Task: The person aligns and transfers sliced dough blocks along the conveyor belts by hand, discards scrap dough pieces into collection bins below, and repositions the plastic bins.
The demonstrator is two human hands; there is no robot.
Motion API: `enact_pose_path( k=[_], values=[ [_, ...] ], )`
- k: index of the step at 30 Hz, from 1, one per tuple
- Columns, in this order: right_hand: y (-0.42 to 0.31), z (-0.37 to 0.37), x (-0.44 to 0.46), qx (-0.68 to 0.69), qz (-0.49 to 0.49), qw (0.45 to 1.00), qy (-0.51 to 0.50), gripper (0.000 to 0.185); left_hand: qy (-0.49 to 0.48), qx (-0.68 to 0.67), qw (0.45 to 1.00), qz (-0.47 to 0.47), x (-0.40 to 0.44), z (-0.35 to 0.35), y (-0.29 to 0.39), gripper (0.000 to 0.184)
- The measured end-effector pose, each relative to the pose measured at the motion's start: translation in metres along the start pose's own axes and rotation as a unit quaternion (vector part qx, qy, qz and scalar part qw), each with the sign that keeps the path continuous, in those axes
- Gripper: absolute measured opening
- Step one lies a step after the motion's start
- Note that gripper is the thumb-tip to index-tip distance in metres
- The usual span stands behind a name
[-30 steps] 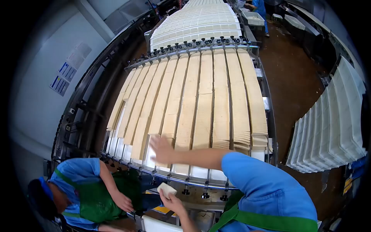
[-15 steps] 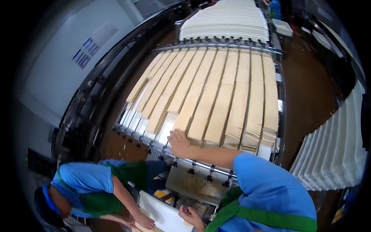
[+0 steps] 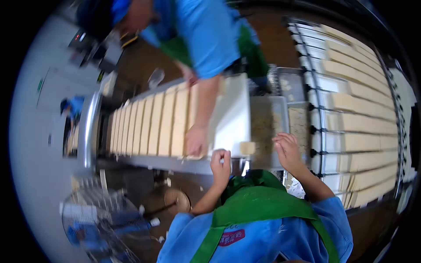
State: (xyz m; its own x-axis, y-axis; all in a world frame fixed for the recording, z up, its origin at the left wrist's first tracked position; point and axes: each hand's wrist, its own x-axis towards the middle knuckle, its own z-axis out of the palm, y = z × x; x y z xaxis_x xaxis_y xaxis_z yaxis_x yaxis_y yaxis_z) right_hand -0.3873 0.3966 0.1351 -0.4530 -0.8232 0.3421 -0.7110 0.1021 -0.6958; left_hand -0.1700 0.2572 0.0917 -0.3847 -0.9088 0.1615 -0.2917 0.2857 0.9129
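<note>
My left hand (image 3: 220,164) is closed with curled fingers at the near edge of a white work surface (image 3: 228,116); nothing shows in it. My right hand (image 3: 287,149) is raised over the edge of a grey bin (image 3: 283,115), fingers loosely apart and holding nothing visible. Between the hands, a small pale block (image 3: 247,148) shows at the corner of the white surface; whether it rests there or is falling, I cannot tell. Across from me, a co-worker's hand (image 3: 196,141) presses on the end of a long pale yellow slab in a row of slabs (image 3: 149,127).
To my right stands a rack (image 3: 323,144) with long pale slabs (image 3: 362,122) on white boards. A co-worker (image 3: 210,39) leans over the row from the far side. A fan (image 3: 105,223) and a round stool (image 3: 177,200) stand at lower left. Scraps lie in the bin.
The view has turned left from the rack towards the white surface and slab row. My right hand has come off the slab ends on the rack. The co-worker's hands now work on the row.
</note>
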Motion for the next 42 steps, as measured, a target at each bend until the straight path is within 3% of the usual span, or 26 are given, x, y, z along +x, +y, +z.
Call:
enact_pose_path(
  k=[2,5,7,8,10,11,13,15,21,23,25,26,28,32,35,39,42],
  values=[
    [-0.024,0.02,0.001,0.036,-0.026,0.998,-0.044,0.01,0.064,0.0,0.998,-0.021,0.008,-0.026,-0.019,0.012],
    [-0.048,0.053,0.0,0.078,-0.063,0.991,-0.09,0.01,0.165,0.118,0.979,-0.017,0.016,-0.072,-0.068,0.026],
    [-0.064,0.078,0.001,0.103,-0.047,0.983,-0.142,0.01,0.216,0.249,0.942,-0.066,0.021,-0.1,-0.115,0.056],
    [-0.072,0.088,0.007,0.103,-0.062,0.983,-0.142,0.01,0.22,0.249,0.941,-0.072,0.024,-0.109,-0.129,0.056],
    [-0.087,0.108,0.019,0.107,-0.061,0.979,-0.163,0.01,0.171,0.269,0.934,-0.164,0.034,-0.125,-0.143,0.076],
    [-0.093,0.117,0.026,0.11,-0.057,0.976,-0.176,0.01,0.173,0.266,0.933,-0.169,0.037,-0.128,-0.15,0.076],
    [-0.104,0.14,0.041,0.105,-0.065,0.975,-0.183,0.01,0.088,0.238,0.953,-0.166,0.05,-0.131,-0.151,0.086],
    [-0.11,0.162,0.06,0.093,-0.074,0.972,-0.203,0.011,0.077,0.287,0.94,-0.166,0.057,-0.126,-0.155,0.087],
    [-0.082,0.25,0.111,-0.031,-0.072,0.981,-0.18,0.025,0.053,0.175,0.958,-0.221,0.076,-0.113,-0.121,0.073],
    [-0.072,0.28,0.137,-0.081,-0.069,0.98,-0.168,0.032,0.041,0.2,0.957,-0.204,0.076,-0.111,-0.123,0.079],
    [-0.066,0.308,0.167,-0.164,-0.039,0.974,-0.149,0.051,0.014,0.239,0.951,-0.196,0.078,-0.113,-0.118,0.083],
    [-0.063,0.32,0.186,-0.168,-0.035,0.975,-0.144,0.051,-0.03,0.259,0.937,-0.234,0.082,-0.116,-0.113,0.085],
    [-0.06,0.341,0.227,-0.235,0.023,0.961,-0.146,0.065,-0.054,0.304,0.929,-0.206,0.082,-0.118,-0.119,0.09],
    [-0.052,0.37,0.295,-0.274,0.083,0.944,-0.163,0.069,-0.137,0.305,0.919,-0.209,0.088,-0.125,-0.124,0.099],
    [-0.061,0.375,0.315,-0.275,0.149,0.92,-0.237,0.07,-0.154,0.299,0.921,-0.195,0.09,-0.128,-0.127,0.1],
    [-0.075,0.35,0.316,-0.274,0.216,0.899,-0.265,0.069,-0.185,0.287,0.919,-0.199,0.093,-0.125,-0.132,0.1],
    [-0.05,0.317,0.301,-0.281,0.284,0.898,-0.183,0.071,-0.195,0.257,0.93,-0.177,0.099,-0.126,-0.127,0.092]
  ],
)
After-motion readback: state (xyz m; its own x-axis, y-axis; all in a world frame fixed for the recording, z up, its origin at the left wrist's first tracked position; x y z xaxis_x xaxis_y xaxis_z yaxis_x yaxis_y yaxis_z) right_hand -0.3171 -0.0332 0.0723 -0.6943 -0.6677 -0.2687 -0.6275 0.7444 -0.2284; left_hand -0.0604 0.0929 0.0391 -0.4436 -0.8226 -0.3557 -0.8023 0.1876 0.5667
